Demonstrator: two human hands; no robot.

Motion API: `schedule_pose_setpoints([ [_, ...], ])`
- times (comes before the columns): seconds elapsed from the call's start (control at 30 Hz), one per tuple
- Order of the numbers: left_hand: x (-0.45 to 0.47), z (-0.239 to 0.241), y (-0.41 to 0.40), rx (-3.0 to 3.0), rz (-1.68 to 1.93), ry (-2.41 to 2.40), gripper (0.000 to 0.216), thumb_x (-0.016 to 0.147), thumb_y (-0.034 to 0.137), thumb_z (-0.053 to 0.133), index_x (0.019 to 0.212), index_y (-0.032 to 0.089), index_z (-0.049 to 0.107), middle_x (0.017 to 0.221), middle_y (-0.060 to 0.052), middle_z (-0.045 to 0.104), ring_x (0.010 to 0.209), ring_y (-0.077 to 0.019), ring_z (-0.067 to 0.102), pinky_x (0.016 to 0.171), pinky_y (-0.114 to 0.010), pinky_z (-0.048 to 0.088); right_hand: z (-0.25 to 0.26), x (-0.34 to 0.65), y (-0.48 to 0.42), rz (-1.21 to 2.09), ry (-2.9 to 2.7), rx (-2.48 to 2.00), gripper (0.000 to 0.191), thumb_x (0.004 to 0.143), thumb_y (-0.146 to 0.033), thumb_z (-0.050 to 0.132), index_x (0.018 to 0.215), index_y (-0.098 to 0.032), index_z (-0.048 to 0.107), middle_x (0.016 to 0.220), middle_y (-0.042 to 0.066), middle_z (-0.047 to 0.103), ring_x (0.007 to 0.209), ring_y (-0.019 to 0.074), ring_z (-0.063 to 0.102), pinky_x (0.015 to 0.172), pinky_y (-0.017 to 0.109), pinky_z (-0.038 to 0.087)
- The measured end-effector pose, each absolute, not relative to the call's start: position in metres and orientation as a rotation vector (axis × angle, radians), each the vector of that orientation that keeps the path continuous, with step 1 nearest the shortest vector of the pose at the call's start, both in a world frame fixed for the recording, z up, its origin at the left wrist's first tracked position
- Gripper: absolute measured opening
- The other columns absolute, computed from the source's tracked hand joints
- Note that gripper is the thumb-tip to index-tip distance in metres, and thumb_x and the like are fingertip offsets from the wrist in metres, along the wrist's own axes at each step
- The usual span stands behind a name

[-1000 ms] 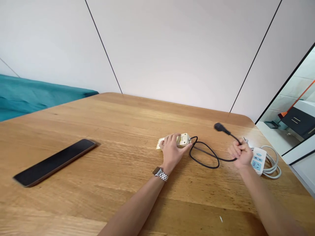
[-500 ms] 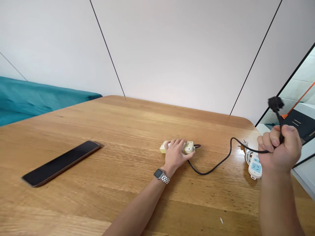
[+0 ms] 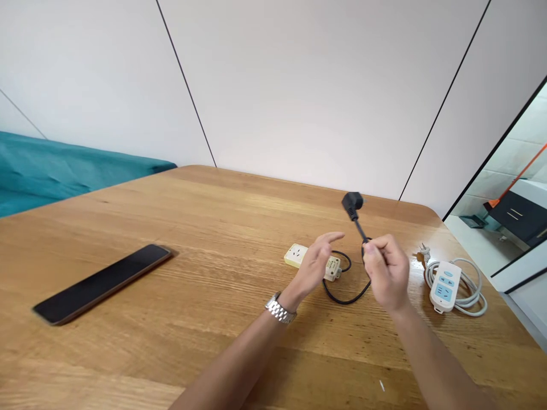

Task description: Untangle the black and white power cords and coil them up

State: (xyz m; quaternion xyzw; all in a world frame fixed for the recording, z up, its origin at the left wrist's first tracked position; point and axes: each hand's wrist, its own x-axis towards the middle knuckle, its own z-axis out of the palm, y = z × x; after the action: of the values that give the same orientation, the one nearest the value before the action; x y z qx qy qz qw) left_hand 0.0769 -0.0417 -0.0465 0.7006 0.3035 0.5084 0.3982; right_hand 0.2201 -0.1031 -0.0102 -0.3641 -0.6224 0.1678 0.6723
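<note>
My right hand [image 3: 387, 270] is closed around a black power cord [image 3: 360, 229] just below its plug [image 3: 352, 204], which points up and away above the table. From the fist the cord drops and loops back to a cream-coloured power strip [image 3: 294, 254] lying on the wood. Over the middle of that strip is my left hand [image 3: 315, 261], turned on its side with fingers stretched toward the cord; it hides part of the strip. Whether it still touches the strip I cannot tell. A metal watch band [image 3: 280, 309] circles the left wrist.
To the right lies a white power strip [image 3: 445, 287] with blue sockets, its white cord [image 3: 474, 302] coiled beside it. A long black flat device [image 3: 102, 285] rests on the left of the wooden table [image 3: 205, 341]. A teal seat [image 3: 77, 168] and a wall border the table.
My right hand has come leftward with the plug, from above the white strip to near the cream one. My left hand has loosened from the cream strip and turned onto its side.
</note>
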Motion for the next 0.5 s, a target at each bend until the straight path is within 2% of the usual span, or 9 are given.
schedule_pose_setpoints([
  [0.03, 0.082, -0.03, -0.049, 1.576, 1.323, 0.61, 0.063, 0.09, 0.07, 0.032, 0.113, 0.02, 0.065, 0.12, -0.013, 0.067, 0.116, -0.0278, 0.058, 0.102, -0.046, 0.041, -0.013, 0.216, -0.104, 0.322, -1.465, -0.832, 0.021, 0.093, -0.031, 0.054, 0.075, -0.021, 0.052, 0.052, -0.008, 0.042, 0.042, 0.007, 0.035, 0.041, 0.021, 0.028],
  [0.07, 0.088, -0.013, -0.056, 1.387, 1.334, 0.488, 0.062, 0.09, 0.069, 0.035, 0.112, 0.019, 0.064, 0.111, -0.013, 0.069, 0.108, -0.0262, 0.062, 0.096, -0.043, 0.046, -0.017, 0.212, -0.104, 0.285, -1.518, -0.83, 0.02, 0.092, -0.029, 0.054, 0.074, -0.021, 0.051, 0.052, -0.008, 0.042, 0.042, 0.0071, 0.035, 0.042, 0.021, 0.028],
  [0.13, 0.095, 0.019, -0.073, 1.112, 1.301, 0.388, 0.042, 0.088, 0.057, 0.056, 0.1, 0.017, 0.063, 0.083, -0.006, 0.069, 0.085, -0.0196, 0.066, 0.079, -0.032, 0.052, -0.023, 0.204, -0.103, 0.271, -1.601, -0.794, 0.019, 0.092, -0.03, 0.053, 0.075, -0.022, 0.049, 0.051, -0.008, 0.04, 0.042, 0.0075, 0.035, 0.043, 0.022, 0.029],
  [0.17, 0.097, 0.033, -0.081, 1.026, 1.274, 0.357, 0.035, 0.088, 0.051, 0.061, 0.094, 0.017, 0.062, 0.068, -0.001, 0.064, 0.071, -0.0161, 0.064, 0.068, -0.027, 0.052, -0.027, 0.202, -0.102, 0.283, -1.645, -0.772, 0.021, 0.092, -0.034, 0.052, 0.075, -0.022, 0.048, 0.05, -0.008, 0.04, 0.042, 0.008, 0.035, 0.044, 0.022, 0.03],
  [0.23, 0.092, 0.055, -0.096, 0.903, 1.271, 0.304, 0.026, 0.091, 0.044, 0.061, 0.088, 0.018, 0.061, 0.051, 0.006, 0.048, 0.049, -0.0094, 0.052, 0.052, -0.021, 0.045, -0.032, 0.201, -0.097, 0.299, -1.782, -0.768, 0.028, 0.091, -0.043, 0.051, 0.072, -0.022, 0.048, 0.05, -0.007, 0.041, 0.044, 0.0093, 0.038, 0.047, 0.024, 0.031],
  [0.3, 0.078, 0.07, -0.107, 0.819, 1.323, 0.26, 0.026, 0.095, 0.042, 0.055, 0.083, 0.019, 0.06, 0.045, 0.009, 0.037, 0.038, -0.0054, 0.037, 0.042, -0.018, 0.037, -0.034, 0.206, -0.09, 0.257, -1.963, -0.874, 0.034, 0.089, -0.047, 0.052, 0.066, -0.022, 0.05, 0.05, -0.004, 0.046, 0.047, 0.0105, 0.041, 0.051, 0.025, 0.031],
  [0.37, 0.057, 0.079, -0.113, 0.746, 1.41, 0.226, 0.031, 0.098, 0.041, 0.052, 0.078, 0.019, 0.06, 0.041, 0.01, 0.033, 0.033, -0.003, 0.025, 0.035, -0.015, 0.028, -0.033, 0.217, -0.08, 0.22, -2.061, -1.144, 0.035, 0.09, -0.043, 0.052, 0.063, -0.022, 0.054, 0.053, -0.001, 0.055, 0.052, 0.0122, 0.046, 0.055, 0.027, 0.031],
  [0.43, 0.03, 0.084, -0.116, 0.679, 1.539, 0.164, 0.035, 0.099, 0.042, 0.05, 0.074, 0.019, 0.059, 0.039, 0.01, 0.038, 0.032, -0.0014, 0.019, 0.031, -0.015, 0.02, -0.032, 0.233, -0.069, 0.287, -1.988, -1.464, 0.033, 0.09, -0.04, 0.054, 0.062, -0.021, 0.058, 0.059, 0.002, 0.062, 0.055, 0.0136, 0.049, 0.056, 0.028, 0.031],
  [0.5, 0.006, 0.087, -0.116, 0.654, 1.673, 0.081, 0.043, 0.101, 0.046, 0.04, 0.072, 0.019, 0.059, 0.04, 0.01, 0.045, 0.033, -0.0003, 0.021, 0.031, -0.013, 0.019, -0.031, 0.252, -0.059, 0.569, -1.814, -1.633, 0.032, 0.086, -0.04, 0.059, 0.061, -0.02, 0.059, 0.059, 0.003, 0.063, 0.054, 0.0136, 0.05, 0.055, 0.028, 0.033],
])
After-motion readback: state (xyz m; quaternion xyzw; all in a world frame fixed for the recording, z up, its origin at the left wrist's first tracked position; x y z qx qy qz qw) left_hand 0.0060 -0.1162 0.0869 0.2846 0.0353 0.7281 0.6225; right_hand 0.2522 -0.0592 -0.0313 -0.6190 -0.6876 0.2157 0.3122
